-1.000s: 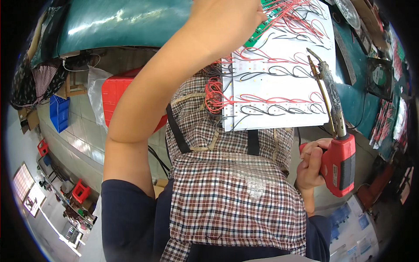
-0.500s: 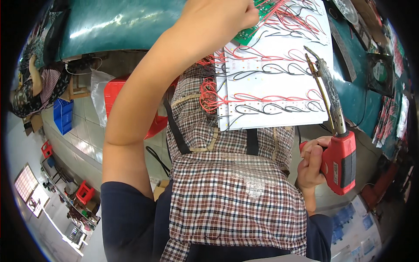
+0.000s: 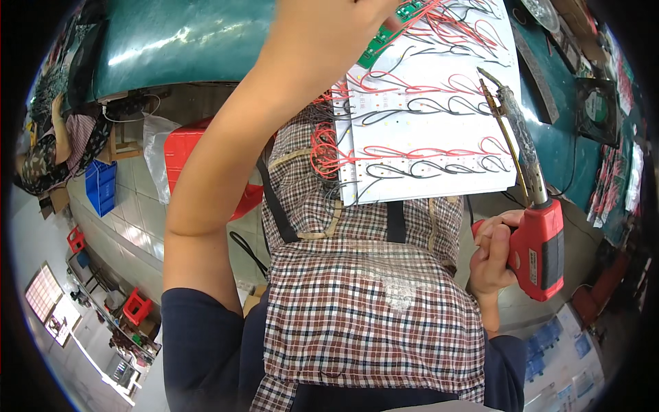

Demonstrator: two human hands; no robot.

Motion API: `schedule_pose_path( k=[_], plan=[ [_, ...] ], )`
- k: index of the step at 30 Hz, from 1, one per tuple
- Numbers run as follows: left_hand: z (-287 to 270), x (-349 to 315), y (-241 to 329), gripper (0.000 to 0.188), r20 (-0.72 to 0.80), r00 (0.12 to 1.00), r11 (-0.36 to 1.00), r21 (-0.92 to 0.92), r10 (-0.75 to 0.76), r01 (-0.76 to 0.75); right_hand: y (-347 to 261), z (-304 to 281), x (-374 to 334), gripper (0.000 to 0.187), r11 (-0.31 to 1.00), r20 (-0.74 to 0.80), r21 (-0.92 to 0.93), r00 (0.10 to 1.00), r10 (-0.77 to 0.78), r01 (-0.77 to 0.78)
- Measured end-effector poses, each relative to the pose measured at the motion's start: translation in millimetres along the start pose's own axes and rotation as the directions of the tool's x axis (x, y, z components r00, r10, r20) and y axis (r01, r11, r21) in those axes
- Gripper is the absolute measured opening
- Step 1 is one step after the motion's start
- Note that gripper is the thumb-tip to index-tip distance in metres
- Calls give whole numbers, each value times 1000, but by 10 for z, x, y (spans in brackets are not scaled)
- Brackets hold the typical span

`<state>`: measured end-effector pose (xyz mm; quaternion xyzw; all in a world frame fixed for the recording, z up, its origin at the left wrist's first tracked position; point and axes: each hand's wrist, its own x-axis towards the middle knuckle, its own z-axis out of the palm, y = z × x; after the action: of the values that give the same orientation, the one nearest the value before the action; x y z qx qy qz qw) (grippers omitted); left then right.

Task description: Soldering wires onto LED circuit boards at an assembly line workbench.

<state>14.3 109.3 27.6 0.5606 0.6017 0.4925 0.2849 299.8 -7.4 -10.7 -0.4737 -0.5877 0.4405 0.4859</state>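
In my right hand (image 3: 491, 257) is a red soldering gun (image 3: 538, 251), gripped by its handle, its long metal tip pointing up beside the white panels. My left hand (image 3: 336, 31) is at the top edge, partly cut off; its visible fingers curl over a green circuit board (image 3: 373, 52), and its other fingers are out of sight. The board lies at a slant above the stacked white panels (image 3: 425, 130). Rows of looped red wires (image 3: 419, 152) and black wires (image 3: 425, 169) lie across these panels. More red wires (image 3: 322, 154) bunch at their left edge.
A green-topped workbench (image 3: 178, 48) runs along the back. A dark metal bar (image 3: 535, 75) and a small black fan-like unit (image 3: 596, 110) are on its right. A red stool (image 3: 185, 147) and blue box (image 3: 100, 185) stand left. Another person's arm (image 3: 62, 130) shows far left.
My left hand has shifted slightly up and left, and the green circuit board has moved left with it. The white panels have slid a little left. The soldering gun has barely moved.
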Motion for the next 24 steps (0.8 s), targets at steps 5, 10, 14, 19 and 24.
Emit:
schedule_pose_path(
  k=[5, 10, 14, 19, 24],
  plan=[
    [-115, -131, 37, 12, 126, 992, 984, -176, 2, 21, 25, -33, -47, 15, 1000, -7, -17, 1000, -11, 11],
    [-96, -421, -131, 9, 213, 950, 910, 303, 227, -285, 30, -116, -100, 16, 980, 141, -199, 990, 27, 2],
    [-71, -411, -15, 7, 57, 994, 996, -9, -92, 93, 32, -102, -77, 18, 976, 121, -216, 993, 18, 9],
    [86, 10, -365, 9, -150, 711, 590, -456, 687, -667, 50, -91, -55, 18, 995, 12, -96, 1000, 11, -10],
    [106, 117, -33, 15, 337, 930, 895, -353, -149, 272, -67, -42, -15, 16, 999, -41, -19, 998, 39, -40]
  ],
)
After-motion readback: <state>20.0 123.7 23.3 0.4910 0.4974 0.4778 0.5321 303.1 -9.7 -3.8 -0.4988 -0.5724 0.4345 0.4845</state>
